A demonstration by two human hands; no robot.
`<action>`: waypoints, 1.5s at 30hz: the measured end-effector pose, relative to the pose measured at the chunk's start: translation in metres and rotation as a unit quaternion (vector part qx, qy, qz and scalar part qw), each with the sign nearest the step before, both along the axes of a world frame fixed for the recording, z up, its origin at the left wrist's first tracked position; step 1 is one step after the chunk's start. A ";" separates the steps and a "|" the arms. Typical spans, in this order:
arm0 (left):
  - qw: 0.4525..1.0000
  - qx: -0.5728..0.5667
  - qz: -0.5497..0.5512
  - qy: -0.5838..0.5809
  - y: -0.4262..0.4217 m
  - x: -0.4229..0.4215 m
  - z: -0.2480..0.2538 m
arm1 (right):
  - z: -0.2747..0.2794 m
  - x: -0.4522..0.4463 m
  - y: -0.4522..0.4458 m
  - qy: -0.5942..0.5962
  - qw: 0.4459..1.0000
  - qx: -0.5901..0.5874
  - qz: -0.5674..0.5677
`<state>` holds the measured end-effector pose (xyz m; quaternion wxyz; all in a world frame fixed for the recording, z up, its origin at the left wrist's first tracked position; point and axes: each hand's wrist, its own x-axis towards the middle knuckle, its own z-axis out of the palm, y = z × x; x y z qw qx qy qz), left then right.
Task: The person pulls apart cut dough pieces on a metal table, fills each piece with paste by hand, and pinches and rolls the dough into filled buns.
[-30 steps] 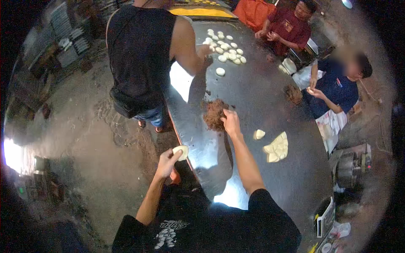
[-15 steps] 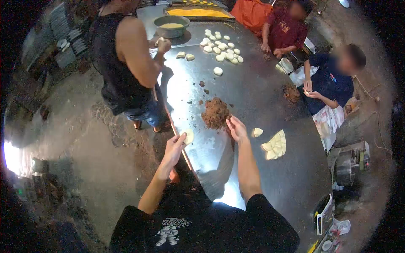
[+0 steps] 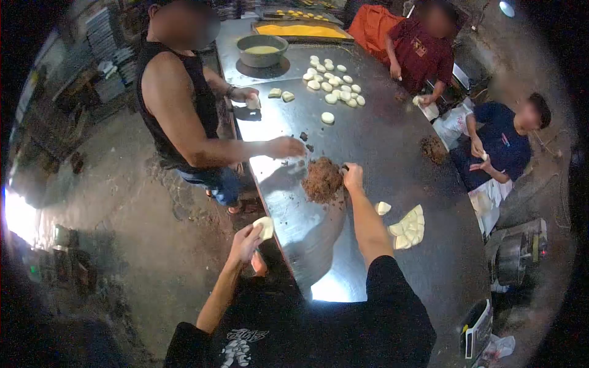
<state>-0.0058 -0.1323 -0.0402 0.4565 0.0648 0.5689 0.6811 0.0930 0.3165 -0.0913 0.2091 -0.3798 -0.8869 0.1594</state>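
Note:
In my left hand (image 3: 246,240) I pinch a flattened round of pale dough (image 3: 264,227), held out past the table's left edge. My right hand (image 3: 353,176) is at the right side of a crumbly brown filling heap (image 3: 323,180). Its fingers are curled together, with a dark bit of the filling at the fingertips. Right of that forearm lie a loose dough piece (image 3: 383,208) and a cluster of cut dough pieces (image 3: 408,228). A co-worker's hand (image 3: 287,147) reaches over small crumbs just beyond the heap.
The metal table (image 3: 294,270) carries several dough balls (image 3: 334,81), a grey bowl (image 3: 262,50) of yellowish liquid and a yellow-filled tray (image 3: 302,30). One person stands on the left; two more work along the right edge, near another brown heap (image 3: 434,149).
My right hand's fingers have curled in at the heap. My left hand has lowered slightly with the dough. The left co-worker has turned and stretched an arm toward the heap.

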 end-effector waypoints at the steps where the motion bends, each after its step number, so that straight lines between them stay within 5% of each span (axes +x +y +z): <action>1: 0.998 -0.064 -0.019 0.023 -0.003 -0.005 0.003 | 0.016 -0.003 -0.008 -0.001 1.000 -0.001 0.001; 3: 0.998 -0.057 0.032 0.023 -0.014 0.004 0.013 | 0.047 0.001 -0.029 0.059 0.990 -0.108 -0.075; 7: 0.993 -0.052 0.103 -0.007 -0.019 0.006 0.016 | 0.046 0.026 -0.044 0.093 0.985 -0.134 -0.054; 10: 0.992 -0.118 0.030 0.013 -0.015 0.003 0.006 | 0.047 0.039 -0.069 0.102 0.984 -0.037 0.142; 18: 0.997 0.020 0.000 -0.069 0.041 0.016 -0.001 | 0.030 0.033 -0.067 0.018 1.000 0.020 0.011; 21: 0.996 0.058 -0.032 -0.060 0.042 0.023 0.015 | 0.033 0.050 -0.063 0.074 0.993 -0.087 -0.043; 22: 0.996 0.054 -0.039 -0.054 0.043 0.025 0.025 | 0.017 0.063 -0.061 0.235 0.931 -0.269 -0.074; 23: 0.996 0.055 -0.041 -0.050 0.045 0.024 0.028 | 0.007 0.073 -0.066 0.378 0.811 -0.437 -0.099; 27: 0.993 0.057 -0.100 -0.037 0.069 0.032 0.029 | 0.072 0.116 -0.145 0.410 0.747 -0.521 -0.053; 31: 0.976 0.099 -0.178 -0.074 0.108 0.059 0.026 | 0.100 0.132 -0.227 0.351 0.843 -0.405 -0.040; 34: 0.972 0.083 -0.214 -0.044 0.119 0.090 0.025 | 0.112 0.137 -0.271 0.205 0.976 -0.070 0.036; 38: 0.970 0.116 -0.211 -0.029 0.103 0.111 0.016 | 0.106 0.156 -0.276 0.314 0.897 -0.309 -0.034; 43: 0.967 0.137 -0.162 -0.141 0.077 0.110 0.024 | 0.076 0.145 -0.237 0.410 0.832 -0.371 -0.043; 44: 0.972 0.136 -0.159 -0.110 0.070 0.111 0.028 | 0.069 0.143 -0.226 0.300 0.933 -0.194 0.034; 45: 0.974 0.137 -0.148 -0.104 0.062 0.113 0.032 | 0.064 0.141 -0.219 0.179 0.977 -0.002 0.112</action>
